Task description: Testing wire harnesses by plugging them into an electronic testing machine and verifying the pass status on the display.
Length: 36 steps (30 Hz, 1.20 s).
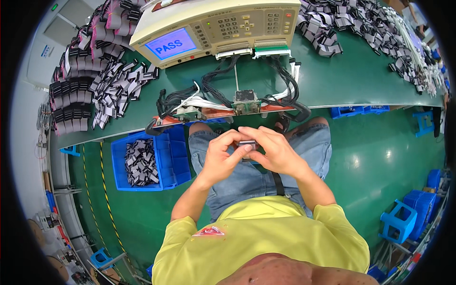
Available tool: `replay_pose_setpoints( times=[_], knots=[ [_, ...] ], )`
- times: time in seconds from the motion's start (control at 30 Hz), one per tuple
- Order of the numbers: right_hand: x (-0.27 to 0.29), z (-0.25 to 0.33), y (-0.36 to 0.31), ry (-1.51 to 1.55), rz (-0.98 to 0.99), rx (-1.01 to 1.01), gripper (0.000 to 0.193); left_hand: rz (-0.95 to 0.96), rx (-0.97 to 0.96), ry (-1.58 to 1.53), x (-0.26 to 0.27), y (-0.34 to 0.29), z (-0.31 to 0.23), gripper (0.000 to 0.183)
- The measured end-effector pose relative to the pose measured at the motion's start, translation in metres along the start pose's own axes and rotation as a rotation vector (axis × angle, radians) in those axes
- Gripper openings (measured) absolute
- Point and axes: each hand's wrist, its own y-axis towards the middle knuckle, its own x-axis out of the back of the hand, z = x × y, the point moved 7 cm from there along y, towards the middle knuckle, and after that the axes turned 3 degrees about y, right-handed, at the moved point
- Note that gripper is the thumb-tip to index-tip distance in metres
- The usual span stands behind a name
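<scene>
Over my lap, just in front of the bench edge, my left hand (222, 151) and my right hand (276, 151) meet around a short ribbon cable (247, 143). Its dark connector end shows between my thumbs and fingertips; most of it is hidden. Both hands are closed on it. Beyond them, a small test fixture (246, 105) is mounted at the bench edge, with black and white wires (216, 90) leading back to a beige cable tester (228, 33). The tester's screen (171, 44) is lit blue.
Many ribbon cables (118, 90) lie heaped on the left of the green bench (346, 80), and another pile (327, 23) sits back right. A blue bin (166, 159) of cables stands left of my legs. Clamps (299, 114) stick out over the bench edge. A blue stool (398, 222) stands right.
</scene>
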Motion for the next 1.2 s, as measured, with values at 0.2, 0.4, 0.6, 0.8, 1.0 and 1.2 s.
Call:
replay_pose_setpoints(
  times=[0.2,0.4,0.6,0.8,1.0,1.2],
  knots=[
    [-0.001,-0.015,-0.010,0.444,-0.122,-0.100,0.058,-0.278,0.027,-0.597,0.023,-0.002,0.013,0.018],
    [0.020,-0.016,-0.012,0.442,-0.122,-0.149,0.032,-0.165,-0.071,-0.594,0.018,-0.001,0.017,0.019],
    [0.036,0.005,-0.007,0.416,0.080,-0.060,0.034,0.059,0.008,-0.503,0.009,-0.017,0.027,0.030],
    [0.041,0.014,-0.004,0.379,0.028,0.014,0.032,0.086,-0.071,-0.583,0.002,-0.015,0.026,0.025],
    [0.035,0.020,0.000,0.320,-0.031,0.107,0.043,0.113,-0.092,-0.524,-0.002,-0.014,0.018,0.025],
    [0.043,0.008,-0.006,0.343,-0.083,-0.005,0.036,0.065,-0.101,-0.532,0.006,-0.013,0.020,0.027]
  ],
)
